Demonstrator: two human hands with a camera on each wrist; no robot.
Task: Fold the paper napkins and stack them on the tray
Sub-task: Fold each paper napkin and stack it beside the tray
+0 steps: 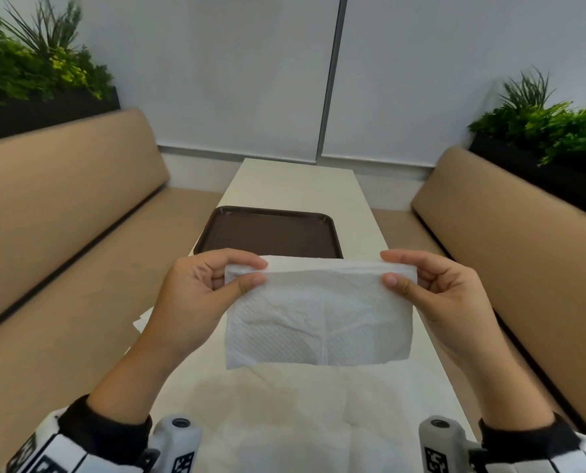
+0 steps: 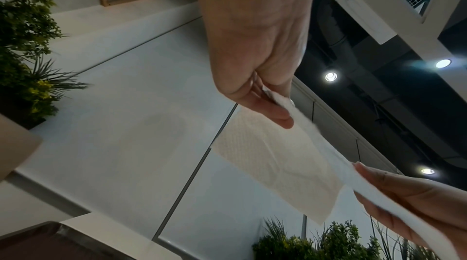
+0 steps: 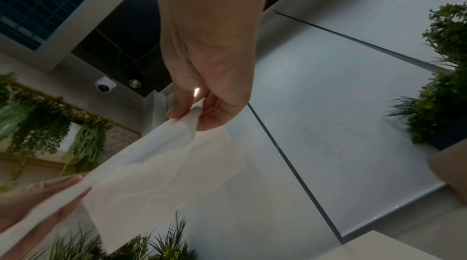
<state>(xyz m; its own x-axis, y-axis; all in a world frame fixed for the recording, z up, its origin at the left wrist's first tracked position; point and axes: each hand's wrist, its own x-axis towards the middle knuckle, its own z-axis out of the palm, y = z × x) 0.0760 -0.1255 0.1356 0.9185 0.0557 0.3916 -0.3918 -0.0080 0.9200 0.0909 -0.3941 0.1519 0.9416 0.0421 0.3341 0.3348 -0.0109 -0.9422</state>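
Observation:
A white embossed paper napkin (image 1: 319,315) hangs in the air above the table, folded over at its top edge. My left hand (image 1: 216,278) pinches its upper left corner between thumb and fingers. My right hand (image 1: 418,278) pinches the upper right corner the same way. Behind the napkin an empty dark brown tray (image 1: 271,233) lies on the white table (image 1: 302,186). The left wrist view shows my left hand (image 2: 272,104) holding the napkin (image 2: 278,166). From the right wrist camera, my right hand (image 3: 202,112) pinches the napkin (image 3: 156,172). More unfolded white napkins (image 1: 284,431) lie under my wrists.
Tan padded benches (image 1: 63,206) run along both sides of the narrow table. Planters with green plants (image 1: 29,70) sit behind each bench back. A white wall closes the far end. Corners of loose napkins (image 1: 141,322) stick out past the table's left edge.

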